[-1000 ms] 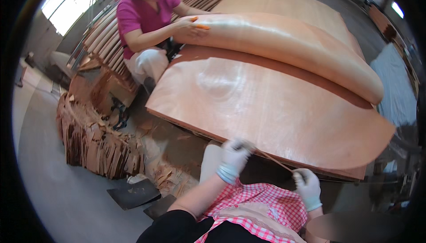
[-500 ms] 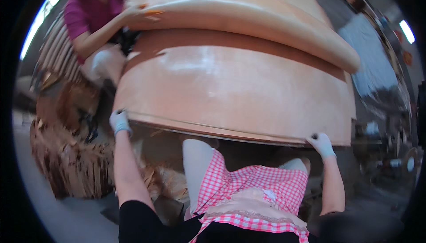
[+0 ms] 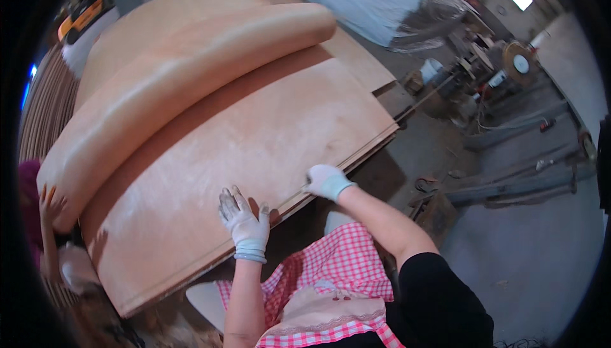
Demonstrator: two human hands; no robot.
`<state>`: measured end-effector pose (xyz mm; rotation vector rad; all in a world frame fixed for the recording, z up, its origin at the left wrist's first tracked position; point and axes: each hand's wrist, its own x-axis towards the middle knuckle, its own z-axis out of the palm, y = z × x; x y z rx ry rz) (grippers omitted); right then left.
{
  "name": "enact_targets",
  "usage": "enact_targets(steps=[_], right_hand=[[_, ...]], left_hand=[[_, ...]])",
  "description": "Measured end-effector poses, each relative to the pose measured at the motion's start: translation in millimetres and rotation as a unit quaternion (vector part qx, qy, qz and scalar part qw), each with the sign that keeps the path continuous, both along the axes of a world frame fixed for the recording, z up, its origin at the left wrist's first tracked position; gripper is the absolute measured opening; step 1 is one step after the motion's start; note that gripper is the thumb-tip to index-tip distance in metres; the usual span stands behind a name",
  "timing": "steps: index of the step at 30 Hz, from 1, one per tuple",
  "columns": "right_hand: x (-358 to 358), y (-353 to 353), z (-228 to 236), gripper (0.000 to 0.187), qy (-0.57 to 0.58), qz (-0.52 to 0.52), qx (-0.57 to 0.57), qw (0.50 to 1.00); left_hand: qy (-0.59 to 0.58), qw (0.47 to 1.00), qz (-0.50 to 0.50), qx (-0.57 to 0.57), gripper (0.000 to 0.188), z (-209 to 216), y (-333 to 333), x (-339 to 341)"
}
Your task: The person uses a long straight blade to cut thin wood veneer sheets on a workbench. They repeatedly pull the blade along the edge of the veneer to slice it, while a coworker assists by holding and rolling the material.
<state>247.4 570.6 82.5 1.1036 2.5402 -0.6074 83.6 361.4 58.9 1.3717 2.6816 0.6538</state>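
A wide, pale tan sheet of wood veneer (image 3: 210, 151) lies in front of me on a stack of sheets, and a veneer sheet at its far side is curled over into a long roll (image 3: 191, 81). My left hand (image 3: 246, 224), in a white glove with grey fingertips, rests on the veneer near its front edge, fingers spread. Farther right along the same edge, my gloved right hand (image 3: 328, 181) is closed on the veneer's edge, its fingertips partly hidden. At the far left a co-worker's hand (image 3: 52, 205) is beside the roll's end.
Pale plastic-wrapped goods (image 3: 369, 4) stand at the back right. Beyond the stack's right side are a white bucket (image 3: 431, 69), a machine with a round disc (image 3: 519, 62) and metal beams (image 3: 522, 186) on the floor. Slatted stock (image 3: 48, 106) stands at the left.
My view has turned right. My left hand has left the left corner and now lies flat on the sheet, close to my right hand. My right hand has shifted inward along the front edge.
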Motion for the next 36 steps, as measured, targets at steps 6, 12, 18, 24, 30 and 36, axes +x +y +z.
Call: enact_targets(steps=[6,12,18,24,30,36], right_hand=[[65.4,67.3,13.7,0.031,0.074,0.001,-0.032,0.997],[203.4,224.0,18.8,0.026,-0.029,-0.107,0.099,0.989],[243.0,265.4,-37.2,0.030,0.017,-0.325,0.118,0.938],[211.6,187.7,-44.4,0.027,0.324,-0.454,0.176,0.811],[97.6,-56.1,11.1,0.021,0.498,-0.158,-0.187,0.832],[38.9,-178.2,65.5,0.019,0.506,-0.113,-0.389,0.762]], left_hand=[[-0.011,0.995,0.014,-0.099,0.103,-14.9,11.7,4.0],[-0.001,0.992,0.008,-0.123,0.104,-19.0,8.4,4.2],[-0.005,0.994,-0.004,-0.112,0.103,-16.1,14.7,7.6],[-0.010,0.999,0.041,0.030,0.080,-15.1,-1.9,10.9],[-0.149,0.957,-0.143,0.203,0.027,58.3,-4.4,78.8],[-0.356,0.867,-0.103,0.331,0.015,65.2,-58.5,78.9]])
